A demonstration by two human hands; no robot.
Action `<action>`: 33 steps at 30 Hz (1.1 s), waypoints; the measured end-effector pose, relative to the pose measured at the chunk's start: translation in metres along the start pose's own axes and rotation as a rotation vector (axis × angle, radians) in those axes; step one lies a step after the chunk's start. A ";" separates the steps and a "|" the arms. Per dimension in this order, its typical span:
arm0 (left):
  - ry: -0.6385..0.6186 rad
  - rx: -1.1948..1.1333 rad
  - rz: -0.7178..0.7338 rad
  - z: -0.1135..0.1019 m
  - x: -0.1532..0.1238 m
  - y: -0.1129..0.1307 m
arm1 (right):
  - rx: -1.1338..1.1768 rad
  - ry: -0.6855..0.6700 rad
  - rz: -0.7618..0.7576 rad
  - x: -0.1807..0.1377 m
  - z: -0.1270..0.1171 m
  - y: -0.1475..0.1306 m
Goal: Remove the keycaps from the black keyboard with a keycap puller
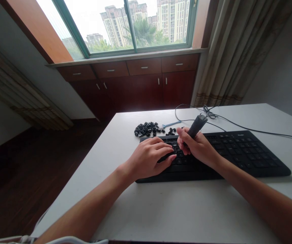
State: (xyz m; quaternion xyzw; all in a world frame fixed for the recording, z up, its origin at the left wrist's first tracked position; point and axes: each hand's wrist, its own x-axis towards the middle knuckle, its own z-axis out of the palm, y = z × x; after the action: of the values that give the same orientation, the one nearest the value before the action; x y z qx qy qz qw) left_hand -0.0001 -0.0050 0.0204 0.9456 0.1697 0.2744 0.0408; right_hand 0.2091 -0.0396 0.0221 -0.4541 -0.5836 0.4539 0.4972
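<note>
A black keyboard [240, 149] lies across the white table, with keys missing from part of its left side. My left hand [151, 156] rests on the keyboard's left part, fingers stretched out and fingertips touching the keys. Just right of it, my right hand [194, 145] is closed around a thick black handled tool [197, 124]. The tool slants up to the right and has a greyish, clear-looking top end; its lower end is hidden by my fingers. Behind the keyboard lies a heap of loose black keycaps [146, 129], with several more scattered beside it.
A slim blue tool [171, 124] lies behind the keyboard, near the keycaps. Black cable [257, 130] loops across the back of the white table [186, 206] and runs to the right. Beyond stand wooden cabinets [136, 88] under a window, with curtains [227, 51] at the sides.
</note>
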 end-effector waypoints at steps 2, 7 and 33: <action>0.004 -0.003 0.002 0.000 0.000 0.000 | -0.014 0.002 -0.005 0.000 0.000 0.001; -0.002 -0.005 0.003 -0.001 0.000 -0.001 | -0.055 0.001 -0.003 0.001 0.001 0.001; 0.051 0.035 0.007 0.005 -0.002 -0.003 | -0.292 -0.096 -0.111 0.040 0.017 0.006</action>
State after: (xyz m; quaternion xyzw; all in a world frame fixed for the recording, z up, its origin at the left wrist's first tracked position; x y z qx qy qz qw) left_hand 0.0003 -0.0022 0.0147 0.9394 0.1722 0.2957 0.0189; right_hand 0.1891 -0.0010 0.0217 -0.4662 -0.6907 0.3574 0.4218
